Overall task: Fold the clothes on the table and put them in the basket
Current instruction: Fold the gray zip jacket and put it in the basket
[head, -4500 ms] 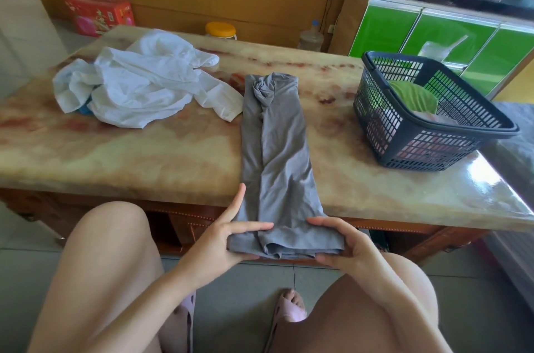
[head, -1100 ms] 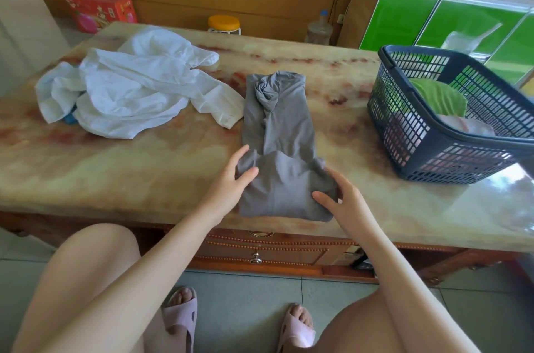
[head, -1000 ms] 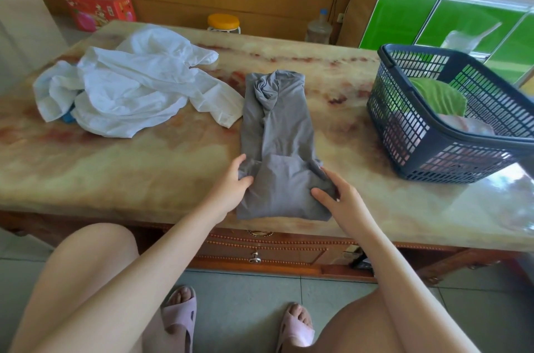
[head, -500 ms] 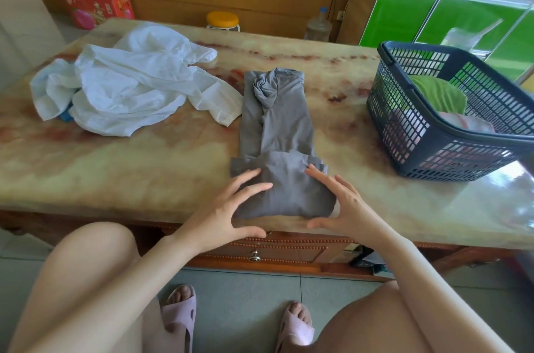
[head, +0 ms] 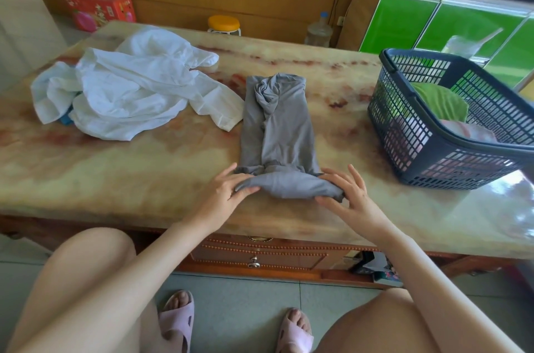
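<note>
A grey garment (head: 281, 133) lies as a long narrow strip in the middle of the marble table (head: 115, 179), its near end rolled into a thick bundle. My left hand (head: 224, 193) grips the left end of that roll, fingers curled round it. My right hand (head: 346, 196) pinches the right end between thumb and fingers. A crumpled white shirt (head: 130, 92) lies unfolded at the table's far left. The dark blue basket (head: 427, 150) stands at the right with green and pink clothes inside.
Behind the table stand a yellow-lidded jar (head: 224, 25), a water bottle (head: 319, 31) and a red box (head: 98, 8). A green cabinet (head: 404, 23) is behind the basket. My knees and slippered feet are below the table's drawer front.
The grey garment's near end, which hung off the table edge, has been folded up and then rolled further. Both hands moved from resting flat on the fold to gripping the roll's ends.
</note>
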{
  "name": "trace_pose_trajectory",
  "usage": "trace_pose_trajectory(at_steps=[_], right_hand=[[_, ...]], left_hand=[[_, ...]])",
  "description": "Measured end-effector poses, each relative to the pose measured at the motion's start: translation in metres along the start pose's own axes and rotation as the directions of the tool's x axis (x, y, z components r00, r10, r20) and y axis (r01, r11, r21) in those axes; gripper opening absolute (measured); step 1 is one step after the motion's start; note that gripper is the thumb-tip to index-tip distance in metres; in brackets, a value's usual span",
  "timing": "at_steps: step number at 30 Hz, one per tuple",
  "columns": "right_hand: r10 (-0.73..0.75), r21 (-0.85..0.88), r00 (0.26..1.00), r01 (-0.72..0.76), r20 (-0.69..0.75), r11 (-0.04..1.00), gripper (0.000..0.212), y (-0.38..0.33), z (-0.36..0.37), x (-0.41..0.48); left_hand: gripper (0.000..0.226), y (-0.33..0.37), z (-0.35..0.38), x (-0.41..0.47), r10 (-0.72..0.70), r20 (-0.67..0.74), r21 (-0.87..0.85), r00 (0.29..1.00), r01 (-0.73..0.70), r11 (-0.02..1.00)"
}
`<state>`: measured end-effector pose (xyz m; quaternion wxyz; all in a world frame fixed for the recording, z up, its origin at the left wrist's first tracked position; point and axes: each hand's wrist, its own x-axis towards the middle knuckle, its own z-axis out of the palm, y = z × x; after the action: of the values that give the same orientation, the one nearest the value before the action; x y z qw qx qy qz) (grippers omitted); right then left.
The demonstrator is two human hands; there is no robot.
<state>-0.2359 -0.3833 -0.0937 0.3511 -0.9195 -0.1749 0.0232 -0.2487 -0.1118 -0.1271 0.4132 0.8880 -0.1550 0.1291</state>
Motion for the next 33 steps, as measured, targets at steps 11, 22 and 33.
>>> trace_pose_trajectory(at_steps=[11,22,33], right_hand=[[0.144,0.356,0.985,-0.101,-0.097,0.929,0.032,-0.028,-0.006,0.043],[0.442,0.561,0.886,-0.299,-0.136,0.772,0.07,-0.019,0.02,0.07],[0.365,0.367,0.916,-0.286,-0.167,0.885,0.068,-0.006,0.039,0.062]], left_hand=[[0.054,0.014,-0.021,0.041,-0.386,-0.042,-0.141,0.922,0.377,0.915],[0.072,-0.009,-0.01,0.05,-0.548,0.233,-0.278,0.803,0.596,0.754],[0.053,-0.004,0.015,0.055,-0.528,-0.013,-0.31,0.849,0.498,0.81]])
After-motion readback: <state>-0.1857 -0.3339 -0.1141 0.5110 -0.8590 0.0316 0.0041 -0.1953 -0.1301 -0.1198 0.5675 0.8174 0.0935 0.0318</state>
